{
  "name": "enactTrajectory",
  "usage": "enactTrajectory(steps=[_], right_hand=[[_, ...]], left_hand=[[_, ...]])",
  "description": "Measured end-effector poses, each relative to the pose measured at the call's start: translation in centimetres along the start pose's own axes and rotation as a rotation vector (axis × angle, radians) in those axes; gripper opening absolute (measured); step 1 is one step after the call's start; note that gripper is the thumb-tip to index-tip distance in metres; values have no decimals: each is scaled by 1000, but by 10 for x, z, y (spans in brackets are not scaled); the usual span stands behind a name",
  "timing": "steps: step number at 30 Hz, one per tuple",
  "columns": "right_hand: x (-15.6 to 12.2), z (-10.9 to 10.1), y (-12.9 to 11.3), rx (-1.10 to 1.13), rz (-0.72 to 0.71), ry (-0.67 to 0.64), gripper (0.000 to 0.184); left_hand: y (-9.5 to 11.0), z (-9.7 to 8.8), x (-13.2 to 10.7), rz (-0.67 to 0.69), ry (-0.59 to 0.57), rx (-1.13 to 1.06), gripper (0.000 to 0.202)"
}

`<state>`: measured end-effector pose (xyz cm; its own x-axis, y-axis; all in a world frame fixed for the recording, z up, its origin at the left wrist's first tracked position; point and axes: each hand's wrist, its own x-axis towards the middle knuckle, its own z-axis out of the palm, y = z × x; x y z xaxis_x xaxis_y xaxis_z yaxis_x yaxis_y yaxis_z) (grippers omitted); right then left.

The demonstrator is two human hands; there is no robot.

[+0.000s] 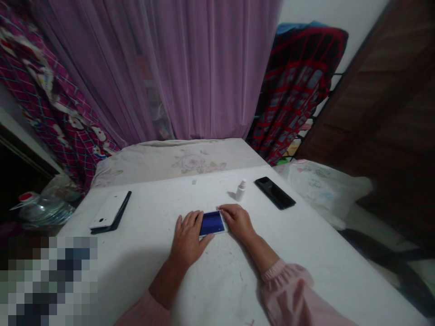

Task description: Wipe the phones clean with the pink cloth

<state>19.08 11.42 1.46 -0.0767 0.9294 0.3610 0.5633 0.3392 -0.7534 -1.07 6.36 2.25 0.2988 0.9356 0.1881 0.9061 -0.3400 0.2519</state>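
A phone with a blue screen (pixel 212 222) lies flat on the white table (pixel 152 253) in front of me. My left hand (pixel 188 237) rests flat on the table, fingers stretched out and touching the phone's left edge. My right hand (pixel 237 221) lies at the phone's right edge, fingertips curled onto its top right corner. Whether those fingers pinch anything is too small to tell. Both wrists wear pink sleeves.
A small white bottle (pixel 240 190) stands just behind my right hand. A black phone (pixel 274 192) lies to the right of it. A white device on a dark case (pixel 110 211) lies at the left. A purple curtain (pixel 176 68) hangs behind.
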Motion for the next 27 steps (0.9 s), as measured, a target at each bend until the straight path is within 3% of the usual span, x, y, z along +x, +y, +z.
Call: enactTrajectory(steps=[4, 10, 15, 18, 23, 27], right_hand=[[-3, -3, 0, -94, -61, -35, 23], [-33, -12, -7, -142, -329, -11, 25], [-52, -19, -15, -130, -352, -23, 24], [-40, -14, -10, -118, -326, -17, 23], [6, 6, 4, -186, -228, 4, 21], [18, 13, 6, -213, -183, 28, 18]], left_hand=[[-1, 1, 1, 21, 60, -10, 60], [-1, 1, 0, 58, 127, 3, 57], [-4, 1, 5, 68, 123, 1, 56], [-7, 1, 11, 54, 113, -9, 55], [-9, -1, 18, 51, 61, -37, 54], [-7, 0, 16, 41, 107, -32, 52]])
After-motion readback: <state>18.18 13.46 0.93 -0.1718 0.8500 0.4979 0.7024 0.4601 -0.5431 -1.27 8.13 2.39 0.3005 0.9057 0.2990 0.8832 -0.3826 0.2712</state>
